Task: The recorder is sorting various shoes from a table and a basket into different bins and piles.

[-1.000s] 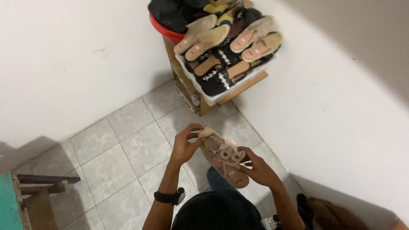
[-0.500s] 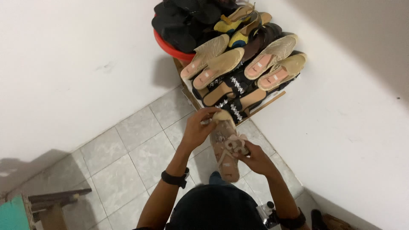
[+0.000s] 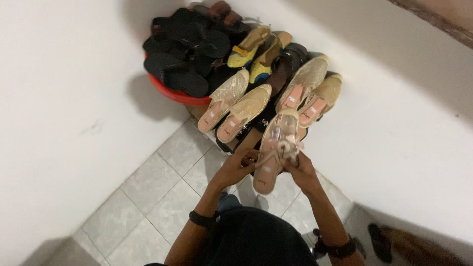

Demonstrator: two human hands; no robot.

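I hold a beige strappy sandal point(image 3: 274, 148) with both hands over a stack of footwear. My left hand point(image 3: 237, 166) grips its left side near the heel. My right hand point(image 3: 301, 167) grips its right side at the straps. The sandal's toe points toward the pile, just above dark sandals. Right behind it lie two gold mesh slip-ons point(image 3: 236, 106) and two beige slip-ons point(image 3: 308, 91), soles tilted toward me. A black band sits on each wrist.
A red basin point(image 3: 173, 92) piled with black shoes stands in the white corner, with yellow shoes point(image 3: 251, 48) beside it. Grey floor tiles point(image 3: 148, 197) spread at lower left. A brown shoe point(image 3: 404, 246) lies at lower right by the wall.
Both hands have carried the sandal up and forward, from low over the floor tiles to the front of the shoe pile. The view has closed in on the corner.
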